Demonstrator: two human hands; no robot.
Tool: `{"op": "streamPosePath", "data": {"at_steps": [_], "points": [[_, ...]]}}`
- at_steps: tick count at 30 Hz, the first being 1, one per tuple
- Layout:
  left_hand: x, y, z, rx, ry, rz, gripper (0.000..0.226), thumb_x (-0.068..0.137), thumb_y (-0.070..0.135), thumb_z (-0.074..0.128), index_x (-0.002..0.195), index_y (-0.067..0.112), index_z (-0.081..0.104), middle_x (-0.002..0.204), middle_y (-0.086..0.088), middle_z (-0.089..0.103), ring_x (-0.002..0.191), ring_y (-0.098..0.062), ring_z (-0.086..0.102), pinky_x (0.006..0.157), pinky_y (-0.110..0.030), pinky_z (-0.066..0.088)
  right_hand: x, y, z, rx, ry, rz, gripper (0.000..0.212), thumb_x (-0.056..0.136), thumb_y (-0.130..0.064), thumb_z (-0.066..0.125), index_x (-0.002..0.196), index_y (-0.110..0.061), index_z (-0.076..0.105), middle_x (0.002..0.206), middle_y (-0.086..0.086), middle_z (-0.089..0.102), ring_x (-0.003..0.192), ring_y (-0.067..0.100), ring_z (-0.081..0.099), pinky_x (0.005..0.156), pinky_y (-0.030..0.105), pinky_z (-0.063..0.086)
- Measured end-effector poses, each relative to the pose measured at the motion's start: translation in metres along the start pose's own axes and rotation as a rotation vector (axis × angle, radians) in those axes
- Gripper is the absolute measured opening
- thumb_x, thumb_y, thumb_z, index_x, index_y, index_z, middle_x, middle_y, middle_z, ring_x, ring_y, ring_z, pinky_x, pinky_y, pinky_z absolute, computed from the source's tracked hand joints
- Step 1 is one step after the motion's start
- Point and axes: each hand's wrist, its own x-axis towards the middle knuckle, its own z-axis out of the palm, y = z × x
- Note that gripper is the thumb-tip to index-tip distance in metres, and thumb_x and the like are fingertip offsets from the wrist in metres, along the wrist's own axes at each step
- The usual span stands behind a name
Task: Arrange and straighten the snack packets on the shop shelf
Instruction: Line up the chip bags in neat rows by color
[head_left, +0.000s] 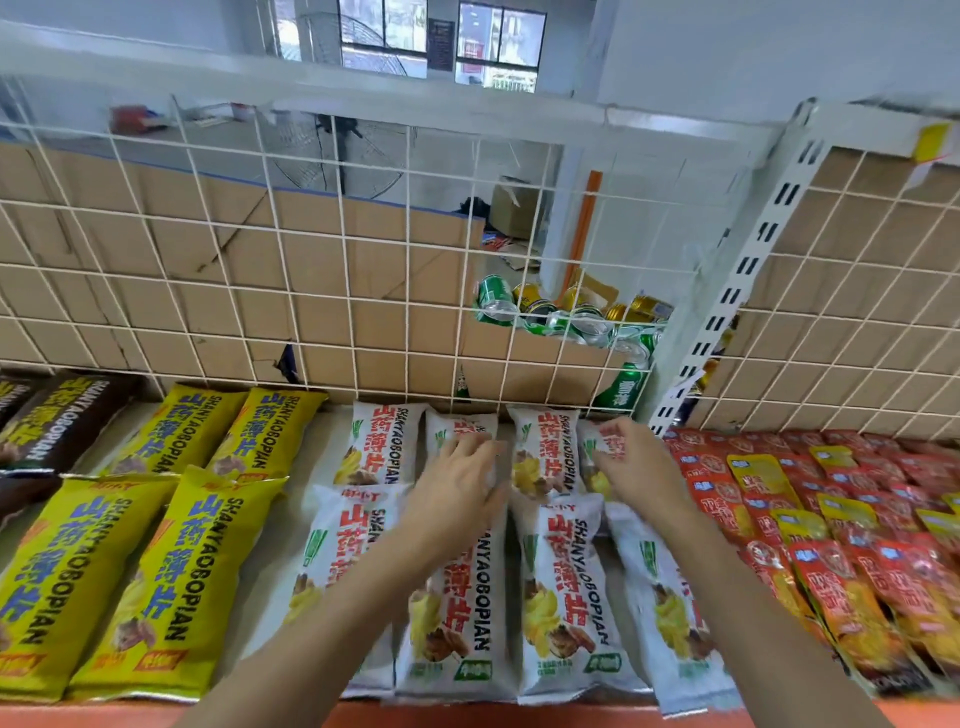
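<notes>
Shelf: runs the full width of the view, with an orange front edge.
Wire grid: white, stands upright along the shelf's back edge.
Cardboard: brown sheets just behind the grid.
Red packets: overlapping rows at the shelf's right end, some with yellow tops.
Yellow packets: two at the front edge and two at the back edge, left of the middle.
White packets: mid-shelf, four along the front edge and four along the back, lying lengthwise and slightly askew.
Brown packets: at the shelf's back left corner.
Cans: green and gold, heaped behind the grid.
Left hand: fingers straight and spread, lying flat on the second white packet of the back row.
Right hand: fingertips on the rightmost back-row white packet; blur hides whether it grips or only touches.
</notes>
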Motion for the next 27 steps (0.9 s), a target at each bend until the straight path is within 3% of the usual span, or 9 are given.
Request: {"op": "streamPosePath", "data": {"at_steps": [4,9,13,18,27], "points": [[0.037,0.03,0.024,-0.003,-0.171,0.016,0.053,0.094,0.036,0.046,0.143,0.029,0.028,0.151,-0.003,0.023,0.138,-0.027,0.022,0.112,-0.043,0.022,0.008,0.027,-0.004,-0.159,-0.207,0.063,0.07,0.086,-0.043,0.059,0.142,-0.016,0.028,0.144,0.016,0.035,0.131,0.03,0.035,0.108,0.039,0.032],[0.069,0.042,0.044,0.002,-0.248,-0.049,0.061,0.092,0.043,0.048,0.145,0.033,0.02,0.157,-0.002,0.003,0.143,-0.03,0.0,0.114,-0.056,0.012,0.013,0.028,-0.002,-0.257,-0.296,0.056,0.089,0.08,-0.062,0.054,0.147,-0.024,0.009,0.15,0.016,0.024,0.136,0.031,0.026,0.111,0.039,0.027],[0.088,0.043,0.051,0.071,-0.221,-0.009,0.069,0.087,0.053,0.051,0.145,0.029,0.022,0.155,-0.005,0.012,0.144,-0.027,0.0,0.115,-0.051,0.008,0.016,0.028,0.002,-0.329,-0.29,0.055,0.087,0.081,-0.063,0.048,0.148,-0.027,0.006,0.151,0.02,0.018,0.137,0.035,0.023,0.112,0.041,0.025],[0.094,0.044,0.061,0.005,-0.166,-0.045,0.073,0.081,0.053,0.058,0.141,0.029,0.025,0.145,-0.006,0.027,0.137,-0.028,0.017,0.11,-0.048,0.026,0.016,0.03,0.007,-0.287,-0.263,0.079,0.084,0.081,-0.057,0.05,0.147,-0.027,0.007,0.151,0.019,0.018,0.138,0.035,0.019,0.112,0.043,0.021],[0.086,0.047,0.058,0.0,-0.17,-0.116,0.076,0.08,0.05,0.06,0.142,0.028,0.023,0.144,-0.007,0.028,0.136,-0.029,0.02,0.108,-0.045,0.031,0.006,0.026,0.005,-0.249,-0.253,0.091,0.083,0.083,-0.057,0.051,0.147,-0.029,0.007,0.152,0.018,0.011,0.138,0.036,0.018,0.11,0.041,0.023]]}}
